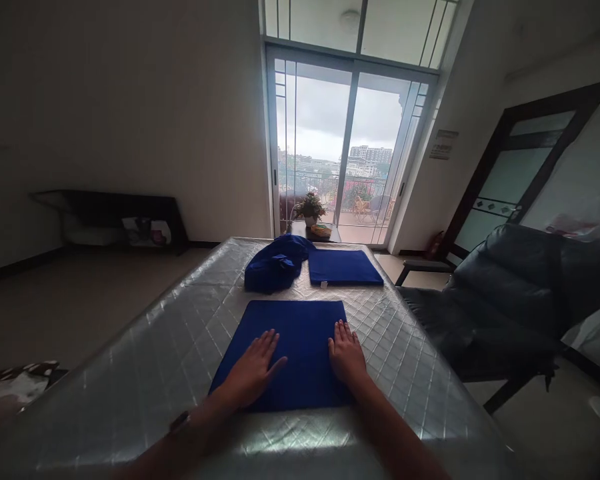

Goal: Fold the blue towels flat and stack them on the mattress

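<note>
Both forearms are cut off by the bottom edge. Left hand (pixel 253 370) and right hand (pixel 347 353) lie flat and hide the blue cloth (pixel 295 333) beneath their palms. Far ahead of the hands, the items on the low shelf (pixel 125 220) are too dim to identify. Right of the right hand, the dark chair (pixel 505 300) blurs toward the edge.

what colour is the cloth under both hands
Deep blue, plain; the folded cloth shows best in the head view.
</note>
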`<move>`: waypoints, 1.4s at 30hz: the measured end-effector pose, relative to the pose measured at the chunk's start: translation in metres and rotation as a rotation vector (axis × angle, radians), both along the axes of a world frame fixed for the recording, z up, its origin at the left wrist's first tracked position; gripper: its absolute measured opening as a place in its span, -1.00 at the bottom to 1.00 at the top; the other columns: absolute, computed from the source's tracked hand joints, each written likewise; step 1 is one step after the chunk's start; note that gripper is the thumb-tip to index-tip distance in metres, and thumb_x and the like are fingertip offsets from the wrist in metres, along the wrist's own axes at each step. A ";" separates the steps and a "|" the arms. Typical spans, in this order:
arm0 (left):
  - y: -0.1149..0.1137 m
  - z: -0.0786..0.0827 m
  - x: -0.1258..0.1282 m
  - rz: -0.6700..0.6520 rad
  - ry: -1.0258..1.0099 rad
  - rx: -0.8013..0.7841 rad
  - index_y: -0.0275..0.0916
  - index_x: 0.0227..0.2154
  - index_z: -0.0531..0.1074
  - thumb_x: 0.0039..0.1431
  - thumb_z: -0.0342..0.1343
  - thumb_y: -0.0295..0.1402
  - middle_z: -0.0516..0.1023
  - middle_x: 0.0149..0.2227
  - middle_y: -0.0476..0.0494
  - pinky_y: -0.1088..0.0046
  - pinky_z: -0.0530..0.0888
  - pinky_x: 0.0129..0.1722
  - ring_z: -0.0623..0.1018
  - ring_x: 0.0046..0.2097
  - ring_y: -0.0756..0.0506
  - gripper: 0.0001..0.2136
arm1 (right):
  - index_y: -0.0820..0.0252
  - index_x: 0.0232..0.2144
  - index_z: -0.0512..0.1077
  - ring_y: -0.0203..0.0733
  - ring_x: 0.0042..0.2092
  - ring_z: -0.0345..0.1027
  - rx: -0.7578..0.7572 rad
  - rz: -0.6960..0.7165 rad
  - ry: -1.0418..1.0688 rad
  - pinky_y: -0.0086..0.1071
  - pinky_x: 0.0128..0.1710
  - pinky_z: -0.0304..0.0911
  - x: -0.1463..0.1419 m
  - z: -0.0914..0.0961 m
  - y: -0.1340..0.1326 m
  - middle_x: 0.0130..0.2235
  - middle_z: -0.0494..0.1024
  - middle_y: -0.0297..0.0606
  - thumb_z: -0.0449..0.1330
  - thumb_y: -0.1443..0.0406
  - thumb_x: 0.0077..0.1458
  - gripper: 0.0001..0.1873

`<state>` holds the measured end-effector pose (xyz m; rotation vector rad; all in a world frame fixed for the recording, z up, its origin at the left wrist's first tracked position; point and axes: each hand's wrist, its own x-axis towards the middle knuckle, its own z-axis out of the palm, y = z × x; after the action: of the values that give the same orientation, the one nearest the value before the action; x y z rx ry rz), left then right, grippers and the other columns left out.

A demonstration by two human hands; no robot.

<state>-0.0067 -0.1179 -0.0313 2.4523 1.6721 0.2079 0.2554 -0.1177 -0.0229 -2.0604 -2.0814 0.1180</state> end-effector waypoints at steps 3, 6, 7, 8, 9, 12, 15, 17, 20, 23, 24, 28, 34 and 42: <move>-0.012 -0.001 -0.035 0.119 0.048 -0.007 -0.16 0.35 -0.07 0.26 -0.32 0.13 -0.16 0.40 -0.05 0.21 -0.05 0.38 -0.10 0.41 -0.13 -0.30 | 0.42 0.33 0.00 -0.11 0.39 -0.27 0.020 -0.006 -0.011 -0.19 0.33 -0.33 -0.001 0.002 0.000 0.38 -0.06 -0.11 -0.25 0.20 0.32 -0.37; -0.022 -0.001 -0.048 0.148 0.069 0.006 -0.21 0.35 -0.09 0.25 -0.35 0.15 -0.17 0.40 -0.08 0.26 -0.08 0.38 -0.11 0.41 -0.09 -0.27 | 0.43 0.32 0.03 -0.11 0.40 -0.29 0.057 0.006 -0.057 -0.18 0.34 -0.41 -0.003 0.010 -0.004 0.37 -0.04 -0.10 -0.26 0.22 0.32 -0.38; -0.025 0.000 -0.049 0.148 0.068 0.007 -0.22 0.35 -0.09 0.25 -0.36 0.15 -0.17 0.40 -0.08 0.27 -0.08 0.38 -0.12 0.41 -0.08 -0.26 | 0.43 0.32 0.03 -0.11 0.40 -0.29 0.062 0.015 -0.073 -0.18 0.34 -0.43 -0.004 0.014 -0.008 0.37 -0.04 -0.10 -0.26 0.23 0.32 -0.39; -0.026 0.000 -0.048 0.148 0.067 0.008 -0.22 0.35 -0.09 0.24 -0.37 0.16 -0.18 0.40 -0.09 0.28 -0.08 0.38 -0.12 0.41 -0.08 -0.25 | 0.42 0.32 0.04 -0.12 0.40 -0.29 0.059 0.021 -0.084 -0.17 0.34 -0.44 -0.004 0.018 -0.013 0.37 -0.03 -0.10 -0.25 0.23 0.32 -0.39; -0.027 0.001 -0.046 0.149 0.063 0.007 -0.23 0.35 -0.08 0.24 -0.37 0.16 -0.18 0.40 -0.09 0.28 -0.08 0.38 -0.12 0.41 -0.08 -0.25 | 0.41 0.32 0.03 -0.12 0.40 -0.29 0.050 0.025 -0.089 -0.17 0.35 -0.44 -0.005 0.021 -0.020 0.37 -0.03 -0.11 -0.25 0.23 0.32 -0.39; -0.027 0.003 -0.044 0.160 0.050 -0.009 -0.21 0.35 -0.07 0.23 -0.36 0.17 -0.16 0.40 -0.07 0.27 -0.07 0.38 -0.11 0.41 -0.09 -0.24 | 0.37 0.33 0.02 -0.14 0.39 -0.28 -0.012 0.029 -0.066 -0.19 0.35 -0.39 -0.008 0.024 -0.046 0.37 -0.05 -0.17 -0.26 0.19 0.32 -0.38; -0.025 0.007 -0.045 0.169 0.074 -0.017 -0.20 0.35 -0.05 0.21 -0.34 0.19 -0.14 0.40 -0.05 0.29 -0.07 0.39 -0.09 0.41 -0.09 -0.23 | 0.31 0.34 -0.01 -0.15 0.39 -0.30 -0.092 0.014 -0.023 -0.22 0.36 -0.33 -0.008 0.019 -0.074 0.38 -0.10 -0.27 -0.24 0.15 0.32 -0.37; -0.026 0.010 -0.043 0.201 0.114 -0.010 -0.23 0.33 0.01 0.19 -0.32 0.21 -0.08 0.39 -0.08 0.26 -0.08 0.39 -0.06 0.41 -0.12 -0.21 | 0.28 0.35 -0.04 -0.15 0.40 -0.33 -0.139 0.005 0.001 -0.21 0.36 -0.29 -0.008 0.016 -0.086 0.38 -0.14 -0.31 -0.22 0.13 0.31 -0.36; -0.032 0.019 -0.021 0.200 0.105 0.004 -0.22 0.32 0.06 0.21 -0.32 0.20 -0.01 0.38 -0.11 0.16 -0.02 0.38 0.00 0.40 -0.17 -0.23 | 0.27 0.35 -0.08 -0.16 0.40 -0.37 -0.177 0.005 0.032 -0.17 0.36 -0.29 -0.009 0.016 -0.092 0.38 -0.19 -0.32 -0.21 0.13 0.31 -0.36; -0.045 0.028 0.024 -0.060 -0.003 -0.007 -0.21 0.33 0.00 0.27 -0.34 0.14 -0.03 0.38 -0.13 0.14 0.11 0.35 0.04 0.38 -0.19 -0.29 | 0.33 0.35 -0.10 -0.15 0.40 -0.38 -0.181 0.002 0.042 -0.16 0.36 -0.30 -0.009 0.019 -0.092 0.38 -0.19 -0.28 -0.23 0.12 0.32 -0.34; -0.049 0.030 0.041 -0.166 -0.033 -0.008 -0.20 0.33 -0.02 0.28 -0.33 0.12 -0.03 0.38 -0.13 0.15 0.14 0.34 0.05 0.38 -0.19 -0.31 | 0.34 0.35 -0.10 -0.14 0.40 -0.38 -0.186 -0.001 0.037 -0.15 0.36 -0.30 -0.009 0.020 -0.092 0.39 -0.18 -0.26 -0.23 0.12 0.32 -0.35; -0.056 0.031 0.096 -0.463 -0.118 0.057 -0.15 0.35 -0.12 0.32 -0.29 0.04 -0.04 0.38 -0.12 0.20 0.16 0.35 0.06 0.38 -0.14 -0.37 | 0.20 0.34 -0.02 -0.14 0.40 -0.42 -0.204 0.078 0.004 -0.12 0.36 -0.33 -0.007 0.020 -0.091 0.39 -0.20 -0.30 -0.21 0.17 0.32 -0.41; -0.052 0.017 0.074 -0.354 -0.075 0.065 -0.09 0.34 -0.16 0.32 -0.26 0.04 -0.05 0.38 -0.09 0.16 0.17 0.34 0.06 0.38 -0.16 -0.38 | 0.32 0.35 -0.09 -0.15 0.40 -0.39 -0.190 0.021 0.007 -0.17 0.36 -0.29 -0.009 0.020 -0.093 0.38 -0.19 -0.25 -0.23 0.16 0.32 -0.36; -0.060 -0.014 -0.069 0.087 0.062 -0.014 0.00 0.32 -0.14 0.30 -0.23 0.04 -0.11 0.38 0.01 0.17 0.12 0.33 0.03 0.39 -0.16 -0.40 | 0.31 0.35 -0.10 -0.16 0.40 -0.39 -0.190 0.011 0.048 -0.18 0.36 -0.32 -0.008 0.015 -0.092 0.38 -0.21 -0.31 -0.22 0.14 0.32 -0.36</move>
<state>-0.0760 -0.1779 -0.0450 2.4017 1.8015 0.1326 0.2474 -0.2092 -0.0076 -2.1284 -2.1262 0.3765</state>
